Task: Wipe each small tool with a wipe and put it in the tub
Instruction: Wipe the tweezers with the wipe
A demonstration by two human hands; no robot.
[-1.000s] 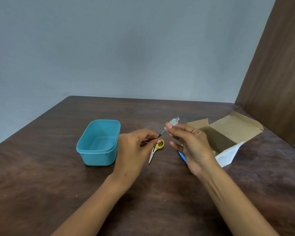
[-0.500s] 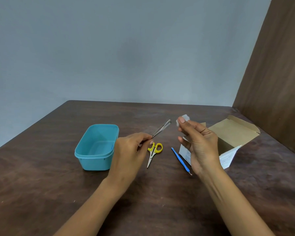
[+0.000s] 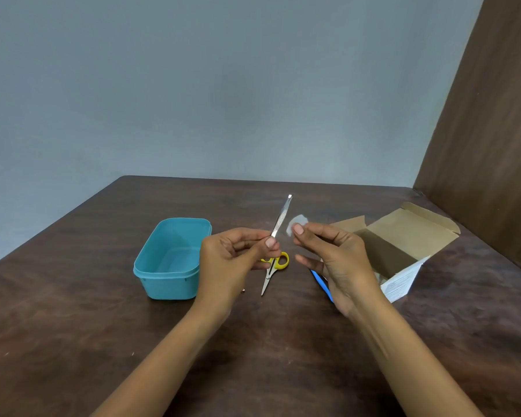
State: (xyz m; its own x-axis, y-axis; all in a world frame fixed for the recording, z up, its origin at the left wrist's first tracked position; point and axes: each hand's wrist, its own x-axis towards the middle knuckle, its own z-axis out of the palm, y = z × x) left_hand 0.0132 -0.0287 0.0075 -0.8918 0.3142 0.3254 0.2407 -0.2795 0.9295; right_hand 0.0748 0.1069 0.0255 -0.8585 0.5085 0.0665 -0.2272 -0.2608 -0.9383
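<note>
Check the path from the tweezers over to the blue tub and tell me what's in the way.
Nothing visible blocks it. The left hand pinches the tweezers in the air, just right of the tub, which stands open with no lid. The scissors lie on the table below, out of that path.

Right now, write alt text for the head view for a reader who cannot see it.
A person's left hand pinches metal tweezers pointing up and away, while the right hand holds a small white wipe just beside them. On the dark wooden table lie an open teal tub, yellow-handled scissors, a blue tool and an open cardboard box.
</note>
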